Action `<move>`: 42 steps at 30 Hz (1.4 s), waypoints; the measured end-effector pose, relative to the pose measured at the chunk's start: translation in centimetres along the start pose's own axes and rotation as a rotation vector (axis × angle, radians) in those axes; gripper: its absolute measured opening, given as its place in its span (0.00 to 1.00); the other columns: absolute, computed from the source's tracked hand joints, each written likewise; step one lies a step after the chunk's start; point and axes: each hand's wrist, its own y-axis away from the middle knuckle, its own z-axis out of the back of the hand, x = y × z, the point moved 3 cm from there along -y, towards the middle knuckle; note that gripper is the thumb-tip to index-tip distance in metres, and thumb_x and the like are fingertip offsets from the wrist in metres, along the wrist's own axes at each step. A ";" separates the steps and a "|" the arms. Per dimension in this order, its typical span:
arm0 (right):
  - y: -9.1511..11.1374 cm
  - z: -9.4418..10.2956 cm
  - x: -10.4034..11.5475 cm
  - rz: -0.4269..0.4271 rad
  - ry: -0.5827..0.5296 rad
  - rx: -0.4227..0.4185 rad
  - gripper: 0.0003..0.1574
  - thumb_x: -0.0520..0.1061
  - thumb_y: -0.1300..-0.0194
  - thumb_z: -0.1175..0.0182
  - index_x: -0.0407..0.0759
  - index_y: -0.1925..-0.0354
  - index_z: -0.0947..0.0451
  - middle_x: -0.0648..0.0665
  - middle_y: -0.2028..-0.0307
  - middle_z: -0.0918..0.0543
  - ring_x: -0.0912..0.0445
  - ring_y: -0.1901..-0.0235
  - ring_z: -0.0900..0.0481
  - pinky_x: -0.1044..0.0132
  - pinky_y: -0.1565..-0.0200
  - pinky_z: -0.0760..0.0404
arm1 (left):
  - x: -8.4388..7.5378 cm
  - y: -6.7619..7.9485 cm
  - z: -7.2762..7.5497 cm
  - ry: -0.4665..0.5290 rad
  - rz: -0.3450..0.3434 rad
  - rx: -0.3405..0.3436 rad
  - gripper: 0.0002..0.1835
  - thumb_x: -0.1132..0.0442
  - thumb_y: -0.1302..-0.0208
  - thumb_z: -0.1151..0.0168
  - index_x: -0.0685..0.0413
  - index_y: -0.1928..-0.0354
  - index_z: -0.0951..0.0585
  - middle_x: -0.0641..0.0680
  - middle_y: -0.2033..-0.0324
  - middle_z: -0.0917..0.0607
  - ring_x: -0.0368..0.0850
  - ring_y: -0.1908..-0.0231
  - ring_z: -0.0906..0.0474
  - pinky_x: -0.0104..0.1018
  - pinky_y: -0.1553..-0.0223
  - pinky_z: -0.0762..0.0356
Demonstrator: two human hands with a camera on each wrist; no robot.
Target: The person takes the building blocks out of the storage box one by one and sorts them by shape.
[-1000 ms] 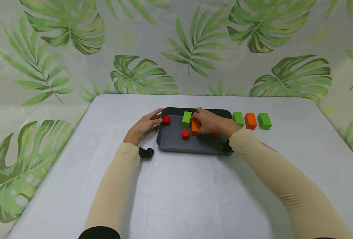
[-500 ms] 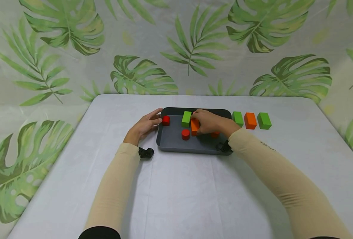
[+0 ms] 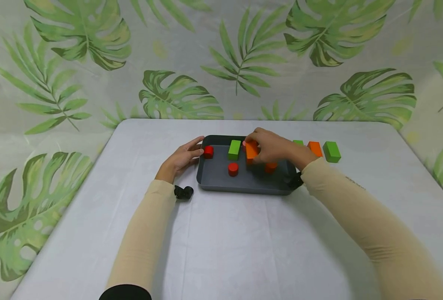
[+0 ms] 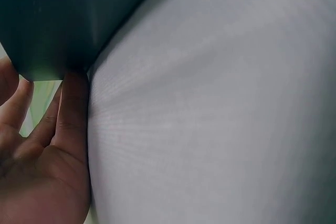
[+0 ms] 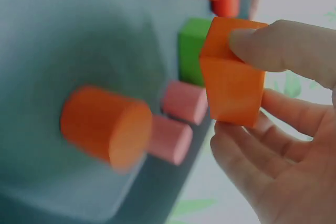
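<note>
Pinching orange block in fingers of right hand over tray, toward tabletop's far edge, touching tray's left edge with near-straight fingers of left hand; could topple a pink cylinder if swung low.

There are three green blocks, two orange blocks, one orange cylinder, two red pieces and two pink cylinders. One tray, one table, one left hand, one right hand and two black wrist cameras also show.
</note>
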 end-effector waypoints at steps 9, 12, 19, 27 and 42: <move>3.9 3.3 -2.1 0.007 -0.041 -0.083 0.39 0.39 0.43 0.35 0.33 0.33 0.33 0.35 0.41 0.27 0.42 0.43 0.27 0.45 0.39 0.22 | 0.0 0.0 0.1 0.006 -0.001 -0.002 0.33 0.64 0.25 0.48 0.35 0.23 0.42 0.55 0.22 0.44 0.53 0.25 0.42 0.49 0.23 0.45; 5.1 3.9 -3.1 -0.007 -0.072 -0.104 0.40 0.37 0.42 0.35 0.32 0.33 0.34 0.34 0.40 0.28 0.41 0.41 0.28 0.43 0.39 0.22 | 0.2 0.0 0.1 0.001 0.003 -0.004 0.33 0.64 0.25 0.48 0.35 0.23 0.43 0.55 0.22 0.44 0.53 0.25 0.42 0.49 0.23 0.45; 8.1 5.1 -6.4 -0.092 -0.093 -0.138 0.44 0.34 0.40 0.35 0.30 0.29 0.40 0.30 0.37 0.32 0.37 0.38 0.30 0.40 0.39 0.23 | 0.3 -0.1 -0.2 0.003 -0.001 0.002 0.33 0.64 0.25 0.47 0.35 0.23 0.42 0.55 0.22 0.44 0.52 0.25 0.42 0.49 0.23 0.44; 11.8 5.8 -11.6 -0.198 -0.052 -0.150 0.43 0.40 0.39 0.31 0.29 0.32 0.37 0.28 0.38 0.30 0.35 0.39 0.30 0.37 0.41 0.24 | 0.1 -0.1 -0.2 -0.003 -0.002 0.008 0.34 0.64 0.25 0.47 0.35 0.23 0.43 0.54 0.22 0.44 0.52 0.24 0.43 0.49 0.23 0.45; 16.7 5.8 -20.9 -0.447 -0.176 -0.096 0.50 0.46 0.34 0.36 0.32 0.25 0.49 0.21 0.32 0.39 0.29 0.35 0.38 0.39 0.44 0.26 | 0.0 -0.1 -0.1 0.012 0.007 -0.002 0.33 0.64 0.25 0.48 0.34 0.23 0.42 0.54 0.22 0.44 0.52 0.24 0.43 0.48 0.22 0.46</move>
